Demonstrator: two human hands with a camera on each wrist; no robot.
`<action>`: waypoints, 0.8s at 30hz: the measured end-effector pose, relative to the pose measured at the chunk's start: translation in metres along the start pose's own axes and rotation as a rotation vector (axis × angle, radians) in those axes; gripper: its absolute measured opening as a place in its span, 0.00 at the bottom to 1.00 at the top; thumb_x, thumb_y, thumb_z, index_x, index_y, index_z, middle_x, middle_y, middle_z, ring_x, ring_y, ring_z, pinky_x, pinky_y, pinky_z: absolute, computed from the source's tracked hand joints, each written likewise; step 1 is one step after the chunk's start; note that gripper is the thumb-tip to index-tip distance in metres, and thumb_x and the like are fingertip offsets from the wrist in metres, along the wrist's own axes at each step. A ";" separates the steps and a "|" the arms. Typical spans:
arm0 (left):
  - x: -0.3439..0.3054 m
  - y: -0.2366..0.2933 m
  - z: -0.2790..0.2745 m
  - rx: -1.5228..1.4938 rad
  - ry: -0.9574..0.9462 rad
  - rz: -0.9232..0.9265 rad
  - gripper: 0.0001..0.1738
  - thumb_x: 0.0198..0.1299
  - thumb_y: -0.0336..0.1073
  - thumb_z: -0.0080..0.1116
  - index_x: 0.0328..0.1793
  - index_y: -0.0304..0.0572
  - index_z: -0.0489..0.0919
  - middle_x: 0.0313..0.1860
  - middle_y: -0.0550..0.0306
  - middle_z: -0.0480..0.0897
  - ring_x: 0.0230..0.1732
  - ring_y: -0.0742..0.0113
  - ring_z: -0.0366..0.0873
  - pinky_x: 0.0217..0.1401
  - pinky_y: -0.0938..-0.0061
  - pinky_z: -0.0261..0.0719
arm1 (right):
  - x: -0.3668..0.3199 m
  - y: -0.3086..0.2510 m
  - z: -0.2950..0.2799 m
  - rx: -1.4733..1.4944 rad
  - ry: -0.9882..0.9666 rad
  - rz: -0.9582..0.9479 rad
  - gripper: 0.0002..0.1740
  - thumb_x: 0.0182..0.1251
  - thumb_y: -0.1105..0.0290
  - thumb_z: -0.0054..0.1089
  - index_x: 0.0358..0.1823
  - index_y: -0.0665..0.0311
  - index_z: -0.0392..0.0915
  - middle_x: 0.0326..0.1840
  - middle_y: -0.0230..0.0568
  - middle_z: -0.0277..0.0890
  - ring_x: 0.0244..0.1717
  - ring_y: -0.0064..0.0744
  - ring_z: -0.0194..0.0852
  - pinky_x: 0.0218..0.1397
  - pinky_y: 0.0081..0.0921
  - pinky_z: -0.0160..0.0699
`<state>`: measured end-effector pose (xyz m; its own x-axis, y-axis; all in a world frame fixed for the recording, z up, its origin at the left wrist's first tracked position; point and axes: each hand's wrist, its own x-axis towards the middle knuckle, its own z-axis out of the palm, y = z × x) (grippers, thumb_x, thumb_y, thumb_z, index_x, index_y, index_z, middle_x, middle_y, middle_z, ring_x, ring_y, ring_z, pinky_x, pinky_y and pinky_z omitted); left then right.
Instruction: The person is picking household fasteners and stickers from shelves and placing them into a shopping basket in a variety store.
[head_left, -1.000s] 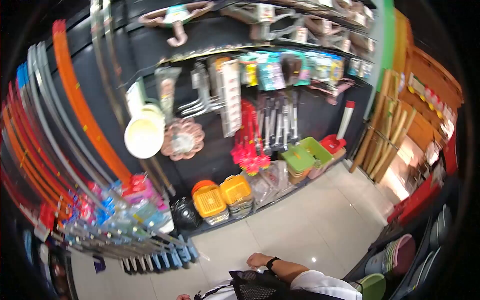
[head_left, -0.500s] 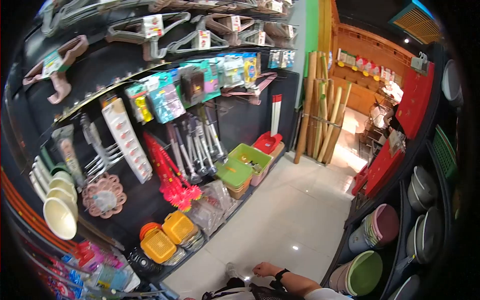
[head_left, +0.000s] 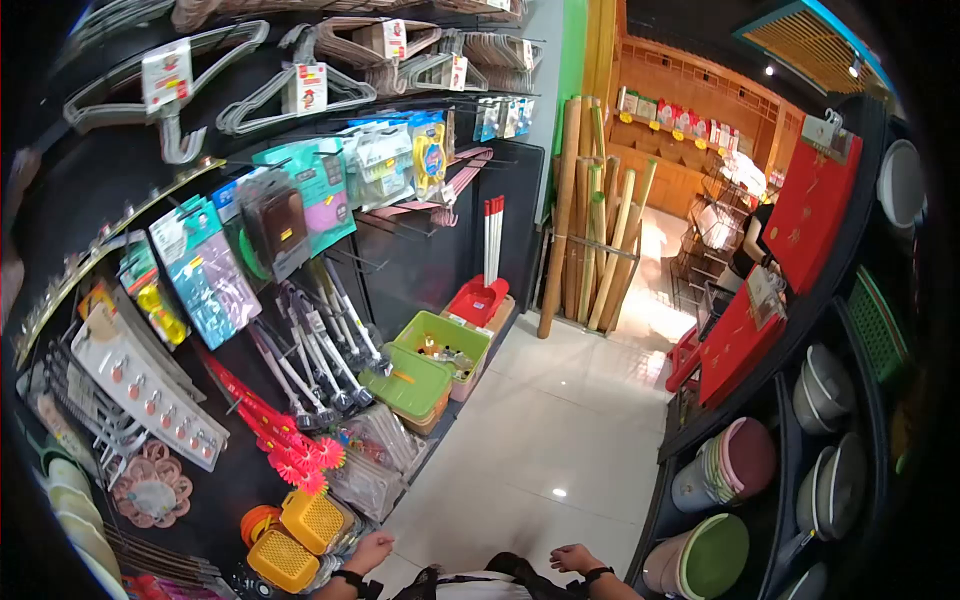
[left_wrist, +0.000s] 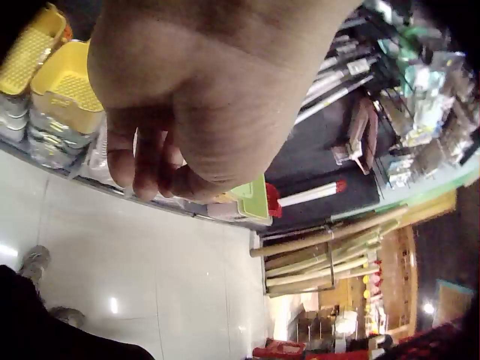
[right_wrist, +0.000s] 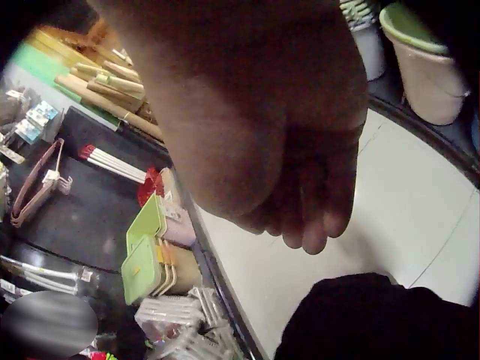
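Note:
Low in the head view, my left hand (head_left: pixel 370 552) hangs with loosely curled fingers and holds nothing. It overlaps the clear packs beside the yellow baskets (head_left: pixel 318 522) in this view. My right hand (head_left: pixel 573 560) hangs over the pale tiled floor, also holding nothing. In the left wrist view the left hand's fingers (left_wrist: pixel 148 161) droop, slightly bent, with the yellow baskets (left_wrist: pixel 69 82) behind. The right wrist view shows the right hand's fingers (right_wrist: pixel 315 202) hanging relaxed above the floor, with a lidded green box (right_wrist: pixel 142 270) off to the left.
A wall rack on the left carries hangers (head_left: pixel 300 95), packaged goods (head_left: pixel 205 275) and brushes (head_left: pixel 315 345). Green bins (head_left: pixel 460 345) and a red dustpan (head_left: pixel 478 298) stand along its foot. Bamboo poles (head_left: pixel 572 220) lean farther on. Buckets (head_left: pixel 712 560) and basins (head_left: pixel 835 485) fill the right shelf.
The view has swung right and moved forward along the aisle, bringing the poles, doorway and right shelf further in. My left hand has come into clearer view. Neither hand has taken anything.

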<state>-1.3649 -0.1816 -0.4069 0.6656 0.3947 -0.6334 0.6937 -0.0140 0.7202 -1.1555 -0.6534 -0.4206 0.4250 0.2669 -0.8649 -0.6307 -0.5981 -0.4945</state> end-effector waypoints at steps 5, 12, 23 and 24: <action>0.073 0.065 0.033 0.091 -0.056 0.139 0.13 0.58 0.32 0.58 0.49 0.38 0.81 0.33 0.60 0.82 0.37 0.73 0.79 0.42 0.77 0.77 | 0.039 -0.035 -0.038 0.026 0.013 0.087 0.19 0.70 0.65 0.55 0.54 0.74 0.77 0.46 0.46 0.83 0.43 0.37 0.85 0.40 0.28 0.86; 0.132 0.129 0.080 -0.010 -0.070 0.019 0.13 0.58 0.33 0.57 0.48 0.38 0.81 0.31 0.62 0.81 0.33 0.74 0.77 0.39 0.77 0.76 | 0.149 -0.170 -0.133 -0.045 -0.011 -0.065 0.19 0.69 0.64 0.55 0.53 0.74 0.77 0.44 0.47 0.83 0.41 0.38 0.85 0.41 0.29 0.86; 0.223 0.248 0.127 -0.084 0.025 -0.045 0.13 0.60 0.36 0.58 0.49 0.39 0.80 0.32 0.63 0.81 0.32 0.74 0.77 0.36 0.78 0.75 | 0.237 -0.392 -0.200 -0.254 -0.114 -0.308 0.22 0.71 0.60 0.51 0.54 0.72 0.78 0.45 0.43 0.84 0.40 0.31 0.85 0.41 0.26 0.83; 0.236 0.257 0.125 -0.071 0.004 0.021 0.14 0.61 0.36 0.58 0.50 0.39 0.80 0.33 0.62 0.81 0.33 0.74 0.77 0.38 0.78 0.75 | 0.242 -0.408 -0.200 -0.277 -0.139 -0.344 0.22 0.71 0.60 0.51 0.54 0.71 0.78 0.45 0.44 0.84 0.41 0.31 0.85 0.42 0.26 0.83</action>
<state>-0.9955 -0.2074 -0.4067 0.6786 0.3990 -0.6167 0.6581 0.0427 0.7517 -0.6661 -0.4959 -0.4110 0.4760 0.5732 -0.6670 -0.2631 -0.6309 -0.7299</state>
